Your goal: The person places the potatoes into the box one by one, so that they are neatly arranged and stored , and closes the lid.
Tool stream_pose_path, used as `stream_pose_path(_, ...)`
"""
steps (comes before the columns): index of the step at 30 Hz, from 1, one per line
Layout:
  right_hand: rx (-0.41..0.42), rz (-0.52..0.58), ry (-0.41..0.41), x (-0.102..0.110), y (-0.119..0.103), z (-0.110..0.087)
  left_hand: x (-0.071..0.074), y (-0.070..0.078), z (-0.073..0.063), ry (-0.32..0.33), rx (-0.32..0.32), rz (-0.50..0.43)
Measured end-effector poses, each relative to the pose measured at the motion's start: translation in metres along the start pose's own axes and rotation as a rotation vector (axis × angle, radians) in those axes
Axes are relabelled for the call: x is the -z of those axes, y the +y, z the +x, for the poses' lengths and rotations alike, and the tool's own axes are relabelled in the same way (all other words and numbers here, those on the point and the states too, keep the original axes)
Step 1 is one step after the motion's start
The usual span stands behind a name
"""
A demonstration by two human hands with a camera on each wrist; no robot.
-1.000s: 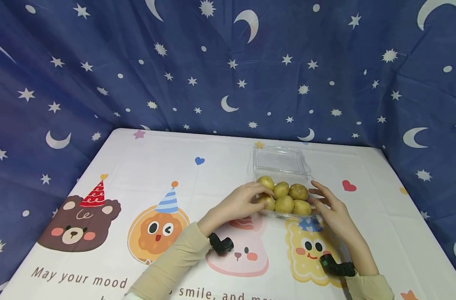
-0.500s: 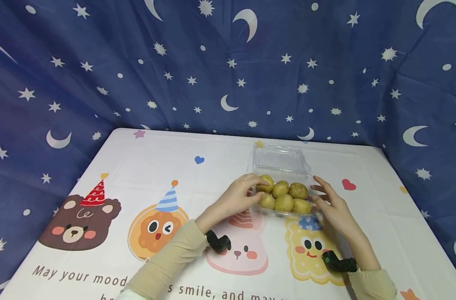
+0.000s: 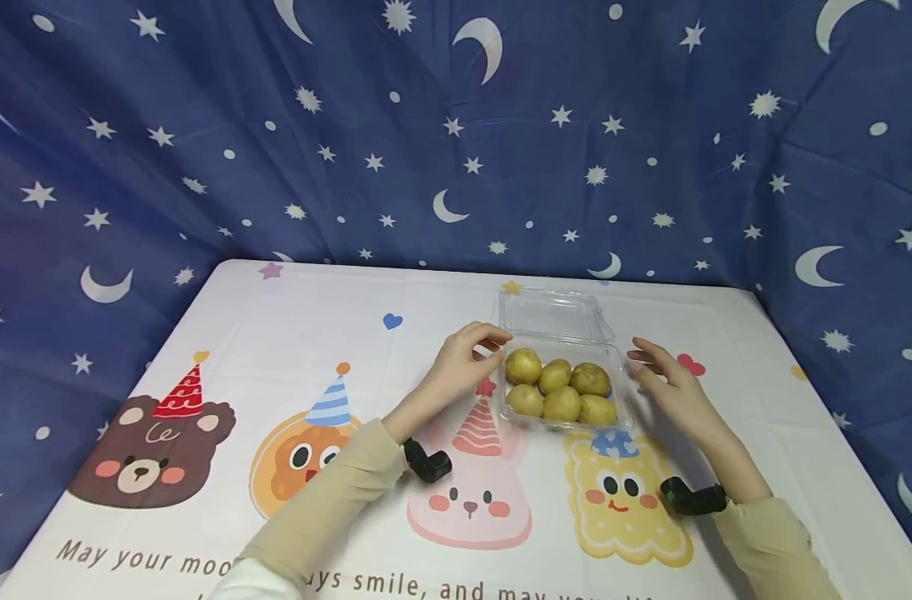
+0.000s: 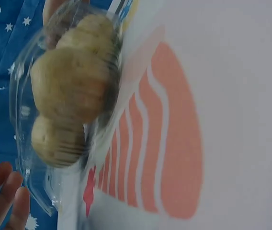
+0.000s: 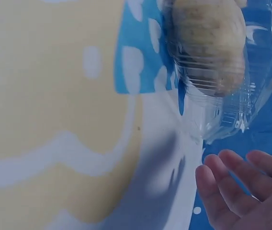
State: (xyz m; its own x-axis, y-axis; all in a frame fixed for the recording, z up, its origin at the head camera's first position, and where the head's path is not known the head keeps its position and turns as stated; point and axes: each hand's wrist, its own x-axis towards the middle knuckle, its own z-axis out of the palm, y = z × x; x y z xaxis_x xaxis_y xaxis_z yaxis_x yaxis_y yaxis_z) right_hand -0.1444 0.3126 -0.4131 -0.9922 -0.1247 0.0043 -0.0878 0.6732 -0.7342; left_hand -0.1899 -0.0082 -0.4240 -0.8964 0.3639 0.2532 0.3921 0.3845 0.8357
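Note:
Several yellow-brown potatoes [image 3: 562,404] lie in two rows in a clear plastic clamshell box [image 3: 623,392]. Its lid [image 3: 549,315] is folded back flat on the far side. My left hand [image 3: 459,360] is beside the box's left wall, fingers loosely bent with nothing in them; its fingertips [image 4: 18,182] show near the box corner in the left wrist view. On the other side, my right hand [image 3: 673,392] is held apart from the right wall, fingers spread. The right wrist view shows a gap between its fingertips [image 5: 212,160] and the box.
A white tablecloth [image 3: 351,308] with printed cartoon figures and lettering covers the table. Behind it hangs a dark blue curtain [image 3: 396,217] with moons and stars. Each wrist carries a black camera mount [image 3: 428,462].
My left hand has come off the left-hand potatoes and drawn back outside the box. My right hand has moved away to the right of the box. The potatoes stay in place.

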Motion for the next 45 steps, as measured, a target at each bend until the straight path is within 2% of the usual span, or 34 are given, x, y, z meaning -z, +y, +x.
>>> stream_pose_path(6,-0.057,0.153,-0.062,0.004,0.001,0.019,0.004,-0.012,0.012,0.036,0.102,-0.031)
stream_pose_path(10,-0.139,0.248,-0.107,0.005,0.001,0.031,0.004,-0.018,0.02,0.044,0.208,-0.095)
stream_pose_path(14,-0.202,0.347,-0.148,0.005,0.003,0.042,0.003,-0.02,0.028,0.024,0.354,-0.17)
stream_pose_path(18,-0.22,0.445,-0.191,0.005,0.006,0.05,0.0,-0.022,0.036,-0.005,0.487,-0.265)
stream_pose_path(22,-0.221,0.54,-0.241,0.002,0.009,0.057,-0.004,-0.023,0.044,-0.052,0.563,-0.357)
stream_pose_path(25,-0.243,0.558,-0.267,0.0,0.009,0.062,-0.006,-0.022,0.047,-0.08,0.579,-0.39)
stream_pose_path(29,-0.272,0.539,-0.284,0.0,0.009,0.066,-0.009,-0.02,0.05,-0.085,0.564,-0.385)
stream_pose_path(38,-0.282,0.524,-0.276,0.005,0.007,0.069,-0.011,-0.02,0.054,-0.033,0.542,-0.391)
stream_pose_path(45,-0.278,0.473,-0.229,0.006,0.003,0.071,-0.01,-0.02,0.056,0.005,0.513,-0.365)
